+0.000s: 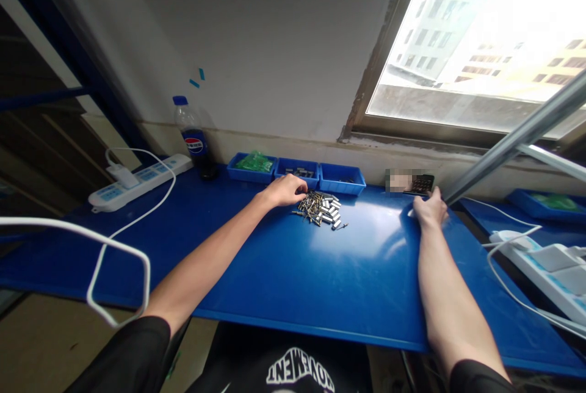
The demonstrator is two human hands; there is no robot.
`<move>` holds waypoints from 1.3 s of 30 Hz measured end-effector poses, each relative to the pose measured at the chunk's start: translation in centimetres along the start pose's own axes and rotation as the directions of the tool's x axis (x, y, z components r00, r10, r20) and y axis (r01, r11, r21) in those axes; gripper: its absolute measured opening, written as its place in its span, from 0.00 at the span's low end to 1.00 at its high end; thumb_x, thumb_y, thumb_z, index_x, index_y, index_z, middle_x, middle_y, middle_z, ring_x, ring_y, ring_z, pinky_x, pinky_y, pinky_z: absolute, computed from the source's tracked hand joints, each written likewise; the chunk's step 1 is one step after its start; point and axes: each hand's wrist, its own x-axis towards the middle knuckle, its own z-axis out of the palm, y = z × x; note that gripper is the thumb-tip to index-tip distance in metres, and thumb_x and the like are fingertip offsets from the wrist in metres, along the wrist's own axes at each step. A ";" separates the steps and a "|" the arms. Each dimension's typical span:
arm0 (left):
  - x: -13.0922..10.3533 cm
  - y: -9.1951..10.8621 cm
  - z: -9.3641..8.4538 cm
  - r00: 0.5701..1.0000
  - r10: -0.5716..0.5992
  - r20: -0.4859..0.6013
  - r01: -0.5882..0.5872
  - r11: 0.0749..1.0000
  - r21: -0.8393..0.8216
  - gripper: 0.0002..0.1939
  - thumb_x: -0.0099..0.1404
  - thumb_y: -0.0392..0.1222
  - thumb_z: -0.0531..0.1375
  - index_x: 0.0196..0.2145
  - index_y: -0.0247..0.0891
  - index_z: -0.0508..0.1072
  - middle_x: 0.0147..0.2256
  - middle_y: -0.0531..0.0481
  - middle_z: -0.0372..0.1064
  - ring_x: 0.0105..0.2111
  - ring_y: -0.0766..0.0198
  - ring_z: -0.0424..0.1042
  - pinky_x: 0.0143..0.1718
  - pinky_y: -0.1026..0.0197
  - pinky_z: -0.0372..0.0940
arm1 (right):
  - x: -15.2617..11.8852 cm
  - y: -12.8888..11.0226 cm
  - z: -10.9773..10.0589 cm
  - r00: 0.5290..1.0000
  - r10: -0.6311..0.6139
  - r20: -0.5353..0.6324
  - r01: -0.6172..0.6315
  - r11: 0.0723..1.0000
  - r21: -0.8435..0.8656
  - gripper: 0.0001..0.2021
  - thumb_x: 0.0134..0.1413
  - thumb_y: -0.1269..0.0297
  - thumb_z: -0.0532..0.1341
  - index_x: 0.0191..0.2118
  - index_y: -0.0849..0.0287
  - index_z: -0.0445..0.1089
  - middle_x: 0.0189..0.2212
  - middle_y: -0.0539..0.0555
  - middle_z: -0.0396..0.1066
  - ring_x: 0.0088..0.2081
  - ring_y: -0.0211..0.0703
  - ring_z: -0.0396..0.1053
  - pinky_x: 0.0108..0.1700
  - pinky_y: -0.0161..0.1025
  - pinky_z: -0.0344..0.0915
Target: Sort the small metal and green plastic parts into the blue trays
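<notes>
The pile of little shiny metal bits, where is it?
In the head view, the pile of small silver metal parts lies mid-table on the blue mat, touching the left hand, before the blue plastic trays.

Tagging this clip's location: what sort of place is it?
Likely a small-parts assembly bench in a workshop: a blue worktable, blue parts bins along the wall, and a pile of small metal parts by the left hand.
</notes>
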 end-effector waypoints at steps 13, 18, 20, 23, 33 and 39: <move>-0.1 0.0 0.1 1.000 0.001 -0.002 -0.001 1.000 -0.004 0.13 0.64 0.46 0.64 0.44 0.41 0.83 0.43 0.46 0.81 0.40 0.58 0.79 0.38 0.64 0.68 | -0.1 -0.8 -0.2 0.993 0.076 0.089 -0.083 0.994 0.074 0.39 0.58 0.61 0.59 0.74 0.56 0.48 0.62 0.65 0.69 0.69 0.63 0.53 0.70 0.59 0.50; -0.1 -0.1 0.2 1.000 0.003 -0.008 -0.003 1.000 -0.002 0.12 0.63 0.45 0.64 0.43 0.41 0.83 0.42 0.46 0.81 0.40 0.58 0.79 0.38 0.64 0.69 | -0.6 -1.3 -1.1 0.995 0.067 0.071 -0.073 0.993 0.096 0.41 0.57 0.63 0.59 0.74 0.60 0.46 0.63 0.70 0.65 0.69 0.66 0.54 0.67 0.58 0.53; 0.0 -0.1 0.3 1.000 0.008 -0.011 -0.008 1.000 -0.001 0.13 0.63 0.45 0.65 0.44 0.41 0.83 0.43 0.46 0.81 0.40 0.58 0.79 0.38 0.65 0.69 | -1.1 -1.6 -1.8 0.996 0.094 -0.007 -0.092 0.987 0.130 0.42 0.58 0.64 0.57 0.75 0.64 0.42 0.66 0.72 0.62 0.68 0.67 0.55 0.66 0.58 0.56; 0.0 -0.2 0.5 1.000 0.021 -0.009 -0.021 1.000 -0.001 0.13 0.63 0.43 0.65 0.44 0.41 0.83 0.43 0.46 0.81 0.41 0.58 0.79 0.40 0.64 0.70 | -2.0 -2.3 -2.9 0.994 0.083 -0.073 -0.067 0.978 0.195 0.36 0.61 0.67 0.53 0.74 0.66 0.46 0.65 0.72 0.63 0.66 0.64 0.60 0.66 0.55 0.58; 0.1 0.0 0.8 1.000 0.004 -0.015 -0.004 1.000 -0.009 0.15 0.58 0.33 0.64 0.43 0.39 0.82 0.38 0.48 0.81 0.37 0.60 0.78 0.36 0.64 0.68 | -3.8 -11.9 -4.7 0.860 -0.461 0.219 0.254 0.759 0.600 0.17 0.56 0.61 0.60 0.47 0.61 0.78 0.35 0.60 0.81 0.32 0.46 0.77 0.40 0.41 0.73; 0.2 -0.5 0.9 0.999 0.006 -0.035 -0.009 0.998 -0.068 0.15 0.58 0.33 0.64 0.43 0.40 0.81 0.34 0.49 0.80 0.33 0.61 0.78 0.33 0.65 0.67 | -9.0 -19.6 -6.7 0.527 -0.767 0.367 0.286 0.566 0.774 0.17 0.55 0.58 0.64 0.47 0.61 0.79 0.32 0.56 0.81 0.28 0.42 0.74 0.35 0.39 0.72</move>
